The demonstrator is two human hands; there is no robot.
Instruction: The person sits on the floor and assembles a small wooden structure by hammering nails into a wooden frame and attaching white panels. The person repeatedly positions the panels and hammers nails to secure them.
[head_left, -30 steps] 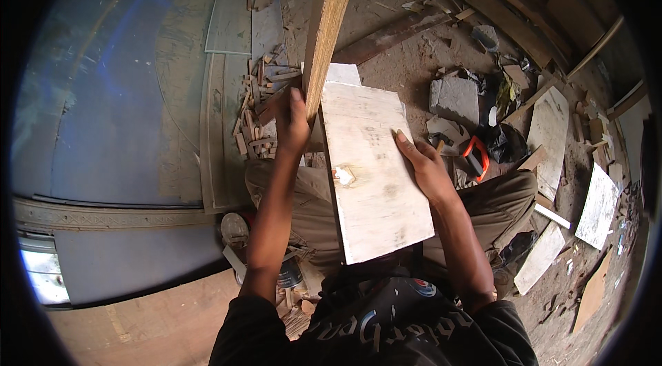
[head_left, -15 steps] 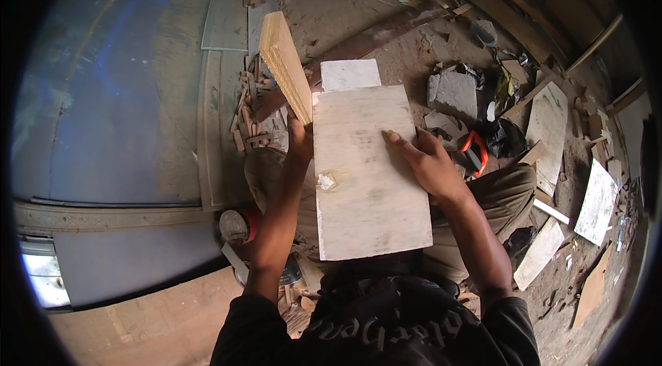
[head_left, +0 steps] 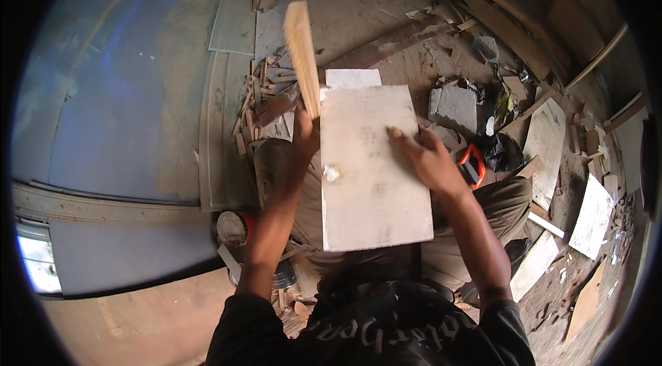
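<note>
Perhaps faint print (head_left: 371, 137) on pale board (head_left: 376, 211)

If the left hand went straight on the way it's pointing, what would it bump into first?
Most likely the light wooden plank, whose near end the left hand seems to hold; depth beyond it is unclear.

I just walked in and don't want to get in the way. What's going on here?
A person sits with legs folded, handling two pieces. The right hand holds a flat pale board at its right edge, thumb on its face. The left hand grips a thick wooden piece, which sticks out past the board's upper left corner. An orange-and-black object and a grey block lie to the right.
</note>
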